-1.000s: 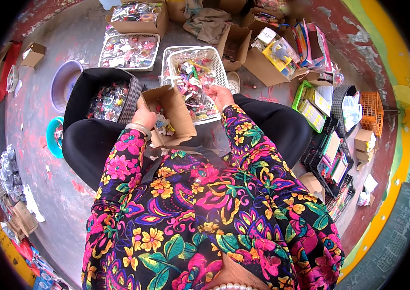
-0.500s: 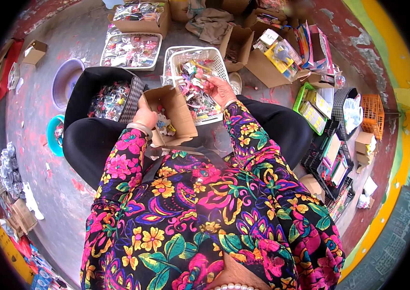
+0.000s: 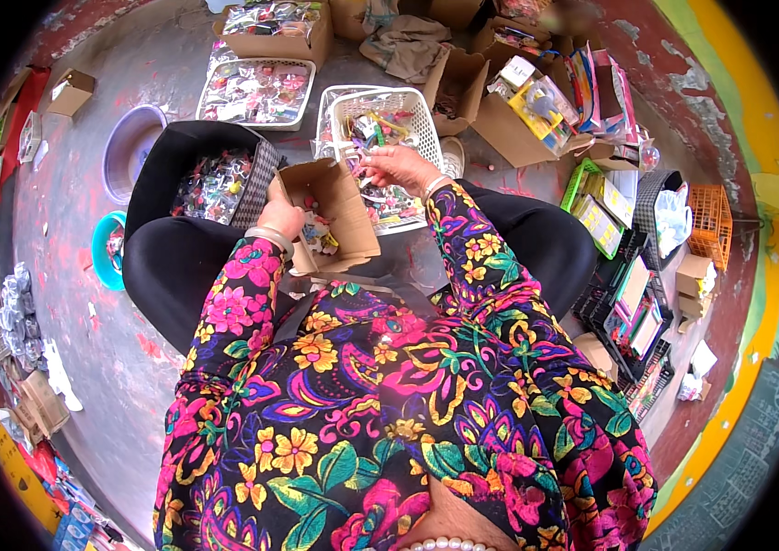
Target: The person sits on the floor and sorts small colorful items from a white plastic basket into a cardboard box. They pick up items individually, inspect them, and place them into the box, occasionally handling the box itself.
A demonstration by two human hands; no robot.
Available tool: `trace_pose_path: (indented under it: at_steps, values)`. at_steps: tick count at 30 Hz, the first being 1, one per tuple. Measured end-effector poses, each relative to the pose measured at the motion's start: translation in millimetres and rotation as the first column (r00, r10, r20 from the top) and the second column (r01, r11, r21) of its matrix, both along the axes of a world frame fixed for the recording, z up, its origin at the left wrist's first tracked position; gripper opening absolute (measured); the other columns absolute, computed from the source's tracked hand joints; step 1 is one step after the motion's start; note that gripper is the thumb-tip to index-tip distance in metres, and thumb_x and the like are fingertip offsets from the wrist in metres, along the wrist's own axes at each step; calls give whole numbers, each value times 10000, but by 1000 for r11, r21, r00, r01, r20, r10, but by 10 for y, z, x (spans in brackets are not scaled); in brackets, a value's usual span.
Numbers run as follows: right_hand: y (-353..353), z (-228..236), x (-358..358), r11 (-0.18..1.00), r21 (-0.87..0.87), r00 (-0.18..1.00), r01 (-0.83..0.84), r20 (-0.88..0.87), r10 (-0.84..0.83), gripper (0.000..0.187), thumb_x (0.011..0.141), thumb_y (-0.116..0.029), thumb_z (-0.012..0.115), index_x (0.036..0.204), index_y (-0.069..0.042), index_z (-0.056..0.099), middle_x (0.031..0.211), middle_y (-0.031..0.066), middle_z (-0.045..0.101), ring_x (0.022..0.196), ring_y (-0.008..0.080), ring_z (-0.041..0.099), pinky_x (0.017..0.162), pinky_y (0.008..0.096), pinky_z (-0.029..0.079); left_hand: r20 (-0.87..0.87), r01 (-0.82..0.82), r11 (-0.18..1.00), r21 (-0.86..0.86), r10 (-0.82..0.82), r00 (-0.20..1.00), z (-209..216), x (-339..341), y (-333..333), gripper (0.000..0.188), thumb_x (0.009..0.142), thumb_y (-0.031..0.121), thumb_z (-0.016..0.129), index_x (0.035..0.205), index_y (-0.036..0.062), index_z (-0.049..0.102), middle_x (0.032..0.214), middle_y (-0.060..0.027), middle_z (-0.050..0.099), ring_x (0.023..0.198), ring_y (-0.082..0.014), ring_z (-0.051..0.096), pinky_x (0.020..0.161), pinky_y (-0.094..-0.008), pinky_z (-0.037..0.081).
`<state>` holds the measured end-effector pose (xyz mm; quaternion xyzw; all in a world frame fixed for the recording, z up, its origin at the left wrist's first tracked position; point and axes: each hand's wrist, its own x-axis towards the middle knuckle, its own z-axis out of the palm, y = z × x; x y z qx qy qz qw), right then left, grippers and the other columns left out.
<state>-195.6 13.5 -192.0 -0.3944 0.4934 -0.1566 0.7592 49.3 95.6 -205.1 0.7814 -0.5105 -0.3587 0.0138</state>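
Note:
My left hand point(image 3: 281, 213) grips the left wall of an open cardboard box point(image 3: 349, 213), which is tilted in front of me. Several small colourful items point(image 3: 318, 233) lie inside it. Over the near part of a white plastic basket point(image 3: 426, 147) is my right hand point(image 3: 399, 171), its thumb and fingers pinched together. Whatever is between those fingers is too small to make out. Small multicoloured pieces and clear packets point(image 3: 388, 204) fill the basket. Left of the box stands a black checked bin point(image 3: 259, 184) holding many small wrapped pieces point(image 3: 213, 187).
Beyond sit a white tray of packets point(image 3: 256, 92) and a carton point(image 3: 279, 41). A purple basin point(image 3: 123, 151) and a teal basin point(image 3: 105, 253) are on the left. On the right are cardboard boxes point(image 3: 509, 129), a green basket point(image 3: 582, 188), black crates point(image 3: 624, 303) and an orange crate point(image 3: 709, 220).
My right hand has drawn slightly left, toward the cardboard box. The left hand still grips the box. The whole view has shifted a little.

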Motion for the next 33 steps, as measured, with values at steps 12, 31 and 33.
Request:
trace_pose_path:
  at_steps: [12, 31, 33]
  values:
    - [-175, -349, -216, 948, -208, 936, 240, -208, -283, 245, 761, -185, 560, 907, 5, 607, 798, 69, 624, 690, 105, 584, 597, 228, 456, -7, 30, 998, 49, -30, 1000, 39, 31, -8, 576, 738, 195, 513, 1239, -16, 320, 1040, -268, 545, 990, -368, 531, 870, -409, 408]
    - [227, -1534, -530, 846, -73, 345, -527, -929, 135, 269, 767, -205, 536, 922, -1, 616, 947, 201, 602, 907, 336, 578, 779, 398, 462, 12, 18, 1000, 16, -18, 1000, 117, -112, -38, 458, 743, 169, 516, 1163, 18, 415, 999, -262, 559, 964, -399, 519, 848, -430, 413]
    - [306, -1068, -247, 930, -64, 415, -363, -904, 99, 246, 766, -183, 539, 928, -12, 612, 954, 192, 602, 916, 326, 579, 781, 398, 465, 21, -26, 999, 34, 25, 999, 145, -33, 41, 456, 743, 169, 516, 1162, 18, 416, 1001, -262, 558, 964, -399, 518, 847, -431, 412]
